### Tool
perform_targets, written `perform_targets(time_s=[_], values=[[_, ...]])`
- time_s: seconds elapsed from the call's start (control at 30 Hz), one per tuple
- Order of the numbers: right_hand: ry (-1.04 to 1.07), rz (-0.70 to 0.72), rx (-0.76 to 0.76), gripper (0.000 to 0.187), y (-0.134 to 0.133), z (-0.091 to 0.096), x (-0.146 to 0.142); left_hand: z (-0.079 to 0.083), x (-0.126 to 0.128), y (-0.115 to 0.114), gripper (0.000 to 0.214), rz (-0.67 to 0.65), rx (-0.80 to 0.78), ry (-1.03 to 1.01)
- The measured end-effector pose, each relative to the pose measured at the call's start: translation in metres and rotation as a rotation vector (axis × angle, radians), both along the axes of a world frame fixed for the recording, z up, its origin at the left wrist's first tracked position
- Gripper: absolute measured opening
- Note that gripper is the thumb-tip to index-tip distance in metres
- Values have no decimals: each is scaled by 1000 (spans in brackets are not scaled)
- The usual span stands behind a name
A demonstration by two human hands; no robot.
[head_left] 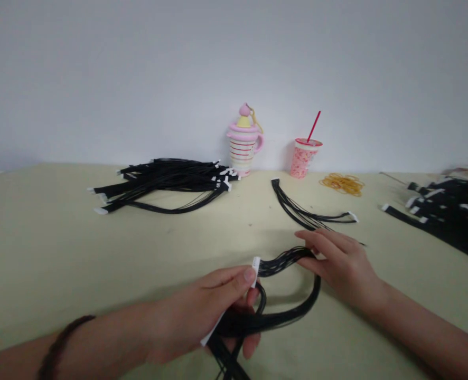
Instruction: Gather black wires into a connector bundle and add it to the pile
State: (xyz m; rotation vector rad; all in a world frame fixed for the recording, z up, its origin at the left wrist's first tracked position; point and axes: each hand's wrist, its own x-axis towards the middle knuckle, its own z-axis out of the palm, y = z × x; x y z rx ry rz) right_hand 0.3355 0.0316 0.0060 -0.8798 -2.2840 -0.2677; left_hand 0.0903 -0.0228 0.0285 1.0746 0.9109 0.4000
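Observation:
A black wire harness (285, 316) with white connectors loops between my two hands above the table. My left hand (222, 295) is closed on it, with the thumb against an upright white connector (255, 272). A second white end (212, 333) shows under the left palm, and loose wires hang below that hand. My right hand (337, 258) pinches the bundle at the far bend of the loop. Just behind the right hand lies another thin black harness (297, 211), with a dark connector at one end and a white one at the other.
A heap of black harnesses (166, 182) lies at the back left. More harnesses (451, 211) are piled at the right, beside yellow rubber bands (342, 183). A pink striped mug (242, 150) and a pink cup with a straw (303, 158) stand by the wall.

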Motion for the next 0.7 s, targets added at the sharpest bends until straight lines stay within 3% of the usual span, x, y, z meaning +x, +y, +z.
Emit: perform_targets(time_s=[0.13,0.17,0.23,0.27,0.37,0.47,0.57,0.7], values=[[185,14,-148,51,-14,24,-18,-3,0,1,44,76,-46,-94],[244,33,-197,48,-23,31,-25,-4,1,1,44,88,-44,-116],[318,118,-341,18,-42,39,-41,-8,3,1,42,133,-9,-135],[260,186,-466,2,-52,40,-49,-9,4,0,41,172,12,-136],[159,330,-647,14,-72,32,-69,-11,7,-3,39,282,63,-119],[203,369,-733,19,-77,18,-78,-10,8,-6,39,277,114,-105],[221,355,-756,24,-75,10,-79,-9,8,-8,39,252,143,-119],[161,321,-505,24,-78,7,-75,-11,7,-10,37,249,160,-134]])
